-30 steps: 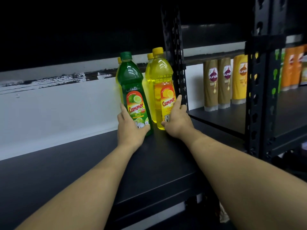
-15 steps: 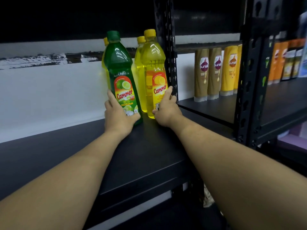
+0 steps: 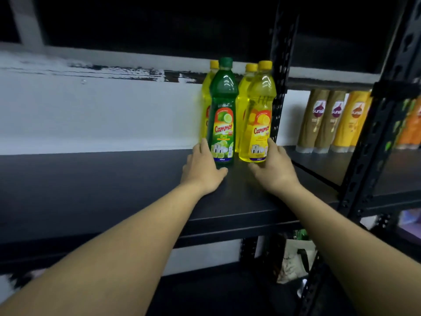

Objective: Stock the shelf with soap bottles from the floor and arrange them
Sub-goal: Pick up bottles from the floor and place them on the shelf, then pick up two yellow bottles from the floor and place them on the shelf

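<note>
Two soap bottles stand upright side by side on the black shelf, near its right end: a green one and a yellow one. Two more yellow bottles stand behind them, one at the left and one between the front pair. My left hand cups the green bottle's base, fingers on its left side and thumb in front. The yellow bottle's base sits in my right hand, fingers on its right side.
A black perforated post stands right beside the yellow bottle. On the neighbouring shelf to the right stand brown and yellow shampoo bottles and orange ones. A second post rises nearer me. A white bag lies on the floor below.
Both hands have slid lower on the two front bottles, down to their bases. The view has shifted; the bottles stay upright in the same spot by the post.
</note>
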